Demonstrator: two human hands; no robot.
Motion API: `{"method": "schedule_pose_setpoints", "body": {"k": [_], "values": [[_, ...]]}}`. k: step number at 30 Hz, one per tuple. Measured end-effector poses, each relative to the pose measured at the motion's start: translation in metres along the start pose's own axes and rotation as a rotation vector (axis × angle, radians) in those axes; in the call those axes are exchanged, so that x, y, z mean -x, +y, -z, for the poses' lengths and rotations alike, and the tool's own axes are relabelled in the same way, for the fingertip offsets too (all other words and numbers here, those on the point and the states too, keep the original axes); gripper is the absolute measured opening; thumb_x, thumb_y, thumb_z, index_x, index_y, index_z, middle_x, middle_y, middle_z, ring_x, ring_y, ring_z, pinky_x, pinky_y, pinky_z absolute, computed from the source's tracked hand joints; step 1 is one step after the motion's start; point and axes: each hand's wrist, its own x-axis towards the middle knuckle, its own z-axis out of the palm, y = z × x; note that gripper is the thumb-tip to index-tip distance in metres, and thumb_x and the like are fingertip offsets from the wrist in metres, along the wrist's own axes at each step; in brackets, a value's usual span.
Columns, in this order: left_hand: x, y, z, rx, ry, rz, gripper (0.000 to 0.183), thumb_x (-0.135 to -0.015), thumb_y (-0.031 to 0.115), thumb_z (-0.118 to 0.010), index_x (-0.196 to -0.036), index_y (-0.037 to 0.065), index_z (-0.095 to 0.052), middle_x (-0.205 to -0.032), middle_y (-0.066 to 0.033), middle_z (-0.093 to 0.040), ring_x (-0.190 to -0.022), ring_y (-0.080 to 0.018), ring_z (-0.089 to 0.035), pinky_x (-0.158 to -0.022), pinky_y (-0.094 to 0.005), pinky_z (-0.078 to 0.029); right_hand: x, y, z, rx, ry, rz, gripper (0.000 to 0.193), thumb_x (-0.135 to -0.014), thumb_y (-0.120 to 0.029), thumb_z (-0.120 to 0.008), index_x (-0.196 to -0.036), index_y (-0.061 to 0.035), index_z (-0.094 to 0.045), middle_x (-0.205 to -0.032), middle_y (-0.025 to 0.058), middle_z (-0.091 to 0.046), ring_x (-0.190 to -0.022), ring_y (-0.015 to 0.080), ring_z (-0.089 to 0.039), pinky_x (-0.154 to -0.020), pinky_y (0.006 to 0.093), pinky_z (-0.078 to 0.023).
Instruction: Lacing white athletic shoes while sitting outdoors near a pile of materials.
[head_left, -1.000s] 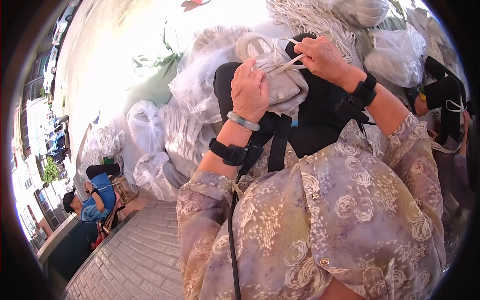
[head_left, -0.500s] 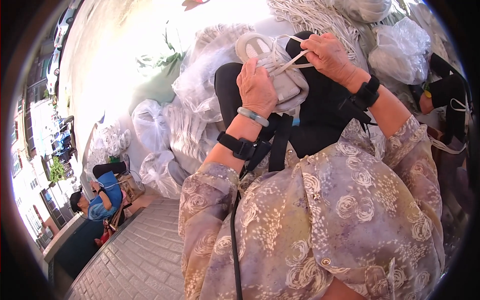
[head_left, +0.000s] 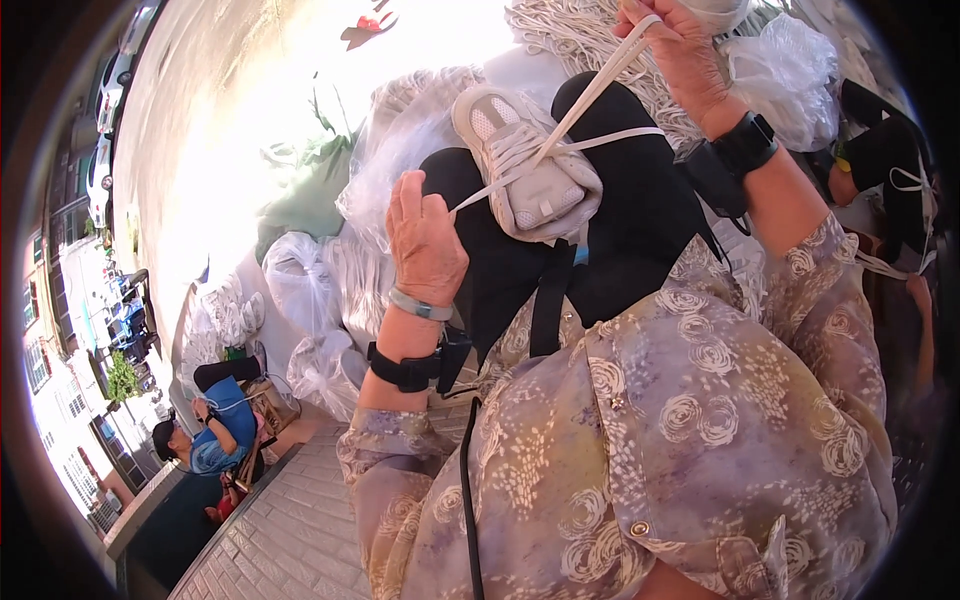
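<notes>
A light grey sneaker (head_left: 545, 195) rests between my black-trousered thighs, its toe pointing away from me. Its pale shoelace (head_left: 602, 84) is threaded across the tongue and pulled out to both sides. Up at the far right, my right hand (head_left: 683, 62) pinches a length of this lace, drawn taut from the shoe. My left hand (head_left: 424, 240) is to the left of the shoe, fingers closed on the lace's other side, which runs tight to it. A further loose strand lies over my right thigh.
Clear plastic bags (head_left: 300, 285) with pale contents lie to the left, another plastic bag (head_left: 785, 80) at the far right. A heap of pale laces (head_left: 575, 35) sits beyond my knees. A seated person (head_left: 215, 440) is at the left, and another person's dark-clothed leg (head_left: 880, 145) shows at right.
My hands have moved apart: the left off the shoe, down and to the left, the right up and away. The lace now stretches long from the shoe to both hands.
</notes>
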Motion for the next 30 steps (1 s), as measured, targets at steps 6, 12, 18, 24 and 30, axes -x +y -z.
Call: {"method": "schedule_pose_setpoints", "body": {"k": [6, 12, 18, 24, 30], "values": [[0.089, -0.075, 0.018, -0.118, -0.027, 0.215, 0.009, -0.076, 0.003, -0.053, -0.080, -0.004, -0.049, -0.118, -0.0233, -0.044, -0.111, -0.0402, -0.043, -0.094, -0.0462, -0.034, 0.025, -0.001, -0.055, -0.190, -0.225, -0.235, 0.022, -0.092, -0.023, -0.052, -0.091, -0.0028, -0.060, -0.077, 0.0009, -0.059, -0.068, 0.0089, -0.057, -0.065, 0.0222, -0.046], [0.093, -0.070, -0.004, -0.052, -0.161, 0.338, 0.016, -0.073, 0.008, -0.059, -0.086, 0.001, -0.053, -0.116, -0.0189, -0.048, -0.111, -0.0384, -0.043, -0.094, -0.0445, -0.033, 0.028, -0.006, -0.078, -0.151, -0.415, -0.319, 0.024, -0.093, -0.024, -0.050, -0.088, -0.0026, -0.060, -0.073, 0.0004, -0.058, -0.064, 0.0077, -0.055, -0.060, 0.0213, -0.045], [0.007, 0.003, -0.024, -0.029, 0.087, 0.000, 0.031, -0.070, 0.013, -0.062, -0.099, 0.003, -0.056, -0.118, -0.0129, -0.051, -0.114, -0.0345, -0.043, -0.096, -0.0459, -0.032, 0.029, -0.018, -0.080, 0.050, -0.407, -0.277, 0.022, -0.092, -0.022, -0.051, -0.088, -0.0024, -0.061, -0.073, -0.0010, -0.056, -0.058, 0.0047, -0.049, -0.055, 0.0192, -0.043], [-0.003, -0.001, -0.037, -0.244, -0.144, -0.041, 0.014, -0.074, 0.012, -0.056, -0.086, 0.007, -0.058, -0.105, -0.0063, -0.057, -0.103, -0.0246, -0.052, -0.093, -0.0479, -0.033, 0.032, -0.013, -0.080, 0.058, -0.390, -0.247, 0.017, -0.090, -0.018, -0.054, -0.090, -0.0025, -0.060, -0.078, -0.0032, -0.055, -0.061, 0.0027, -0.047, -0.055, 0.0181, -0.042], [0.051, -0.068, 0.010, -0.440, 0.069, 0.046, 0.009, -0.073, 0.009, -0.054, -0.079, 0.009, -0.061, -0.099, -0.0034, -0.060, -0.098, -0.0224, -0.053, -0.090, -0.0485, -0.035, 0.053, 0.015, -0.085, 0.629, -0.509, 0.392, 0.008, -0.081, -0.007, -0.056, -0.087, -0.0032, -0.058, -0.078, 0.0057, -0.061, -0.064, 0.0200, -0.058, -0.060, 0.0304, -0.046]]}}
